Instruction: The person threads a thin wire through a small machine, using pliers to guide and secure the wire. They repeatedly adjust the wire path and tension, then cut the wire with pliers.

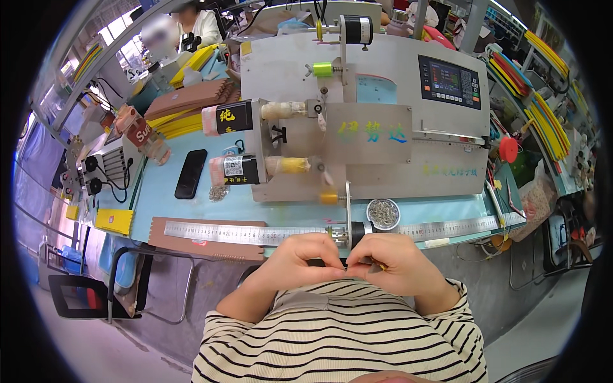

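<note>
My left hand (305,260) and my right hand (394,260) meet in front of my body, just off the table's near edge. Both are closed in a pinch, with the fingertips almost touching. Whatever the left fingers grip is too small to make out. Between the right fingers a small dark and yellowish piece shows, its kind unclear. Right beyond the hands sits a black cylindrical knob (362,233) on the end of a metal shaft. A long steel ruler (249,234) lies along the table's front edge. Close by stands a round white dish (384,214) of small metal pieces.
A large grey metal machine (383,182) with a control panel (449,83) fills the middle of the blue table (163,210). To the left are a black phone (190,174), a bottle (142,134) and brown notched boards (191,99). Another person (201,25) sits far left.
</note>
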`<state>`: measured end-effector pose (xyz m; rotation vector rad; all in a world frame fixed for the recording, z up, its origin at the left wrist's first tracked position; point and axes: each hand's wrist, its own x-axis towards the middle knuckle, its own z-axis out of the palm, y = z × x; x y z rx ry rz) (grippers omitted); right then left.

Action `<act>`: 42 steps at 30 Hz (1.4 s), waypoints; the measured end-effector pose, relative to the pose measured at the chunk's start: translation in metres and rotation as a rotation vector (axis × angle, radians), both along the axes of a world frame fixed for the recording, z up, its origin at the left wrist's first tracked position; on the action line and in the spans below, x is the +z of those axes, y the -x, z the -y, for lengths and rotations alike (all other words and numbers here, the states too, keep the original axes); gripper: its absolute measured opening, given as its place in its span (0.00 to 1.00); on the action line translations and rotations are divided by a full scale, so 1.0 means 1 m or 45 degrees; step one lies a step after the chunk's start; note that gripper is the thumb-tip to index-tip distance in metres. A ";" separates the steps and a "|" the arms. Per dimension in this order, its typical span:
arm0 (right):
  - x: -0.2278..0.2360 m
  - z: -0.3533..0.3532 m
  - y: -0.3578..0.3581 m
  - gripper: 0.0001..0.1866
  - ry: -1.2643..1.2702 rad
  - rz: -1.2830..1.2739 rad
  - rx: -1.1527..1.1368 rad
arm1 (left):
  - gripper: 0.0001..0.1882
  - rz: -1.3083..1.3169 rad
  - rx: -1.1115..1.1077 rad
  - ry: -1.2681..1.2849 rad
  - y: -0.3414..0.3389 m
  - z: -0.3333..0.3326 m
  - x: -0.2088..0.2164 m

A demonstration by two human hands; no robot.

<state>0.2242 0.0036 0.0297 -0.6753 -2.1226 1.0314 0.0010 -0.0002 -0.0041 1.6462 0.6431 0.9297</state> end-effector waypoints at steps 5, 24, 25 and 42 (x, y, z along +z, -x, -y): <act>0.000 -0.001 0.001 0.13 -0.010 0.014 0.055 | 0.05 0.053 0.040 0.072 0.002 0.001 -0.002; -0.003 -0.001 0.006 0.12 0.027 -0.013 0.116 | 0.04 0.058 -0.201 0.093 0.009 -0.001 -0.006; -0.003 -0.001 0.006 0.12 0.042 -0.016 0.105 | 0.04 0.052 -0.220 0.061 0.009 -0.001 -0.007; -0.022 0.003 0.017 0.04 0.263 -0.123 -0.029 | 0.06 0.027 0.057 -0.238 0.008 0.006 -0.011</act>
